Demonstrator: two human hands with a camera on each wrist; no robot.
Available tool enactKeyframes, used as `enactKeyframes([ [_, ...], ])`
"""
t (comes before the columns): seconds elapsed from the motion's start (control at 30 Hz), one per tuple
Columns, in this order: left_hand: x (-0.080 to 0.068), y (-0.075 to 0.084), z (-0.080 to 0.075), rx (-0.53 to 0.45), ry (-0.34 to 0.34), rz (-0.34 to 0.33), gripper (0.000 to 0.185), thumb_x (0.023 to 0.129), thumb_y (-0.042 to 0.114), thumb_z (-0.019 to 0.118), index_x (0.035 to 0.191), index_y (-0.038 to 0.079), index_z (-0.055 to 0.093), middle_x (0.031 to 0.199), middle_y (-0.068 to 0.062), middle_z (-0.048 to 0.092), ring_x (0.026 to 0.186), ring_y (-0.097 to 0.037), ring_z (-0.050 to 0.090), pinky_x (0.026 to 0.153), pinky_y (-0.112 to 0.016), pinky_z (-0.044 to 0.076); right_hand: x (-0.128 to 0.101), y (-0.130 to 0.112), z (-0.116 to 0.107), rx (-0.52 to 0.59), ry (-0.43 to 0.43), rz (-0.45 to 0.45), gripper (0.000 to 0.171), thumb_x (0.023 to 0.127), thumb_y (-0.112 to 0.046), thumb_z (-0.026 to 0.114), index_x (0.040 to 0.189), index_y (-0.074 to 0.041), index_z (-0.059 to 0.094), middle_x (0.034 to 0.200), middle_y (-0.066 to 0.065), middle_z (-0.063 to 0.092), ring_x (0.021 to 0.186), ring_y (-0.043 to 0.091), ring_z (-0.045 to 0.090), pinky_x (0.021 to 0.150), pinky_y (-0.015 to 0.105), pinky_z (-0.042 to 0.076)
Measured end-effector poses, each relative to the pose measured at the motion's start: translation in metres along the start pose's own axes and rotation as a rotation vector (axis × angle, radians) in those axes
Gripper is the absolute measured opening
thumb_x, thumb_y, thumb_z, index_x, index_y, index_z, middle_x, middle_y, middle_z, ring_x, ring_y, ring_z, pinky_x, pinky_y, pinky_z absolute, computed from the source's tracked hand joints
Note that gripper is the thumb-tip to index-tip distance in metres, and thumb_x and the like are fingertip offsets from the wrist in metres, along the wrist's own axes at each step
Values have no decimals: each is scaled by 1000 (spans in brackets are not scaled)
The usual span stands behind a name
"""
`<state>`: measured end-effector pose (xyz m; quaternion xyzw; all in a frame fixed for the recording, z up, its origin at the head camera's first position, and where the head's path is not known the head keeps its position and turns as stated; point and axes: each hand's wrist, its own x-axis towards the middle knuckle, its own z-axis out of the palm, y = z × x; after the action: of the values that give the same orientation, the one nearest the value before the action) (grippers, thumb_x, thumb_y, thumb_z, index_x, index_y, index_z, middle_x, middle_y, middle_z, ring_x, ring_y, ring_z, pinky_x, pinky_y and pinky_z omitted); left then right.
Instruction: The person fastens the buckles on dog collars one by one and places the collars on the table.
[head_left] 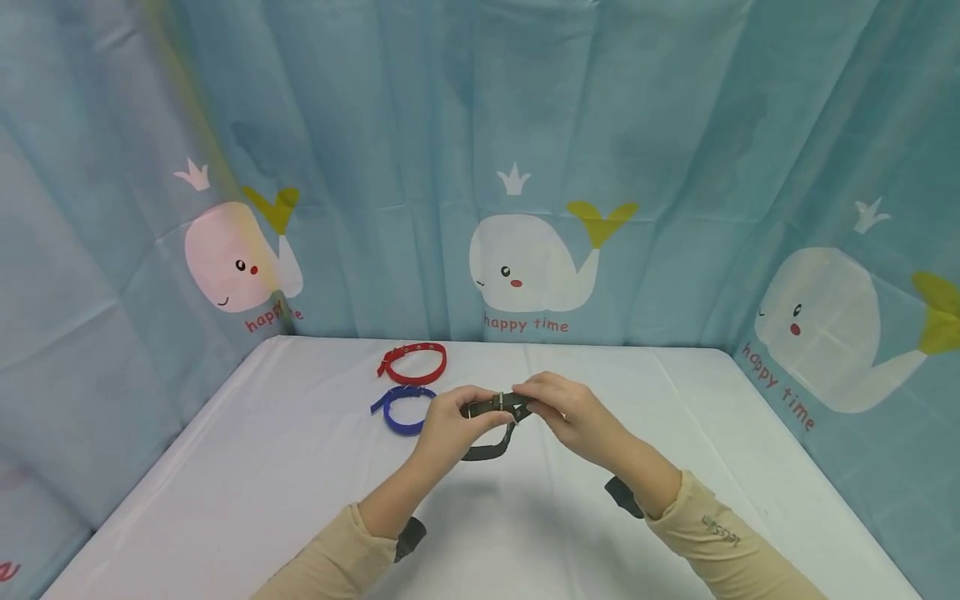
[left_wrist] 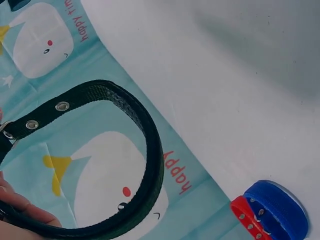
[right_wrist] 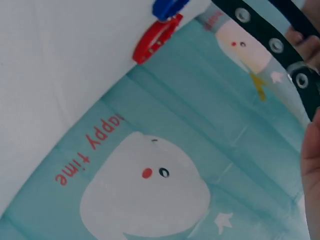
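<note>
A dark green-black collar (head_left: 487, 452) with metal eyelets is held up over the table between both hands. My left hand (head_left: 448, 423) pinches the strap on the left of its metal buckle (head_left: 501, 401), thumb below and fingers above. On the buckle's other side, the fingers of my right hand (head_left: 573, 418) pinch the strap near its end. The collar (left_wrist: 154, 155) forms a closed loop in the left wrist view, with eyelets running toward the buckle. In the right wrist view the eyeletted strap (right_wrist: 260, 32) crosses the upper right corner, and the right hand shows only partly.
On the white table (head_left: 300, 467), a blue collar (head_left: 405, 429) lies just left of my left hand. A red collar (head_left: 416, 380) lies behind it, near the back edge. A blue curtain (head_left: 420, 167) with printed whales stands around the table's back and sides.
</note>
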<state>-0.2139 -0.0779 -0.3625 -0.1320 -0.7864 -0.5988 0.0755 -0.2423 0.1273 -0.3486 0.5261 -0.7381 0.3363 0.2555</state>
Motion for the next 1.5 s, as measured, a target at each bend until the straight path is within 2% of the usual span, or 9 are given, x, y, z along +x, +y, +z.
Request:
enactKeyframes([
  [0.1, 0, 1, -2, -18, 4, -14, 25, 79, 12, 81, 99, 0, 72, 91, -8, 70, 78, -18, 64, 71, -30, 54, -2, 0, 4, 35, 37, 48, 32, 74, 19, 71, 102, 5, 65, 94, 13, 68, 81, 23, 67, 71, 23, 54],
  [0.37, -4, 5, -2, -73, -22, -14, 20, 86, 13, 75, 100, 1, 69, 92, -6, 70, 83, -17, 64, 76, -31, 51, -3, 0, 12, 19, 110, 19, 27, 71, 21, 72, 93, 5, 70, 91, 10, 61, 73, 18, 61, 66, 17, 50],
  [0.57, -3, 4, -3, -63, 12, -32, 18, 87, 13, 73, 101, 2, 69, 92, -5, 70, 84, -17, 63, 76, -30, 51, -7, 1, 13, 47, 204, 56, 26, 71, 23, 71, 89, 5, 69, 88, 9, 62, 73, 20, 63, 69, 18, 53],
  [0.7, -4, 4, -4, -63, 18, -36, 18, 87, 12, 73, 103, 3, 68, 87, -3, 67, 80, -16, 60, 72, -28, 49, -9, 2, 13, 88, 158, 109, 22, 75, 18, 71, 91, 4, 69, 91, 11, 65, 76, 22, 63, 68, 24, 55],
  [0.9, -4, 5, -3, -74, 23, -7, 20, 88, 13, 72, 105, 4, 68, 82, -2, 62, 76, -16, 54, 66, -26, 45, -15, -1, 14, 193, -14, 403, 24, 85, 5, 69, 109, 3, 67, 98, 10, 70, 84, 19, 65, 72, 28, 54],
  [1.03, -4, 5, -2, -88, 22, -13, 20, 88, 13, 72, 106, 5, 68, 83, -3, 62, 77, -17, 54, 69, -28, 46, -17, -2, 17, 203, -24, 510, 24, 88, 2, 66, 112, 4, 65, 99, 11, 71, 87, 19, 64, 75, 29, 53],
  [1.23, -4, 3, -1, -101, -8, -13, 24, 89, 16, 72, 111, 6, 69, 93, -5, 68, 88, -20, 64, 82, -33, 52, -17, -3, 21, 239, 30, 548, 32, 87, 6, 66, 118, 5, 59, 97, 10, 70, 85, 18, 63, 76, 28, 51],
  [1.33, -3, 2, -1, -88, -25, -5, 27, 89, 17, 72, 113, 5, 70, 98, -7, 70, 94, -22, 66, 86, -36, 53, -16, -4, 20, 229, 25, 508, 32, 87, 7, 66, 118, 6, 58, 96, 11, 70, 83, 19, 62, 74, 29, 51],
  [1.5, -2, 1, -1, -47, -35, 14, 25, 88, 17, 73, 108, 3, 72, 100, -9, 71, 93, -22, 67, 84, -33, 54, -16, -1, 16, 203, -21, 460, 30, 88, 6, 64, 117, 6, 58, 98, 10, 69, 85, 19, 62, 74, 29, 50],
])
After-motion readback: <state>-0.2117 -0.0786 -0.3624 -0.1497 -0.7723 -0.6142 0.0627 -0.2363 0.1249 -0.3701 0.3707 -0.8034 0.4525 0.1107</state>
